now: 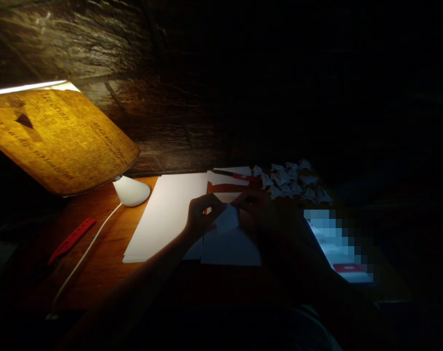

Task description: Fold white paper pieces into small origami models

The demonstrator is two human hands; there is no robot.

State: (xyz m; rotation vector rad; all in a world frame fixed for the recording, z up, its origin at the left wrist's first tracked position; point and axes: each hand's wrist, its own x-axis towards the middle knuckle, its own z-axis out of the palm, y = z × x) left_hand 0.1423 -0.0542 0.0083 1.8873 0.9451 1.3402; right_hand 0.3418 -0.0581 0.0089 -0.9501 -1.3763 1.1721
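My left hand (202, 212) and my right hand (251, 204) meet over the middle of the table, each pinching a small piece of white paper (227, 220) near its top edge. The paper hangs between them and looks folded, though the dim light hides its creases. Below my hands lies a white sheet (230, 251), and to its left a stack of white paper sheets (166, 209). Several small folded paper figures (285, 183) are grouped beyond my right hand. Deep shadow covers much of the right hand.
A table lamp with a printed shade (67, 139) and white base (131, 191) stands at left, its cord (86, 256) trailing forward. Nearby lies a red strip with dark holes (73, 239). Behind my hands is a red-and-black long tool (239, 176). A lit phone-like screen (338, 248) lies right.
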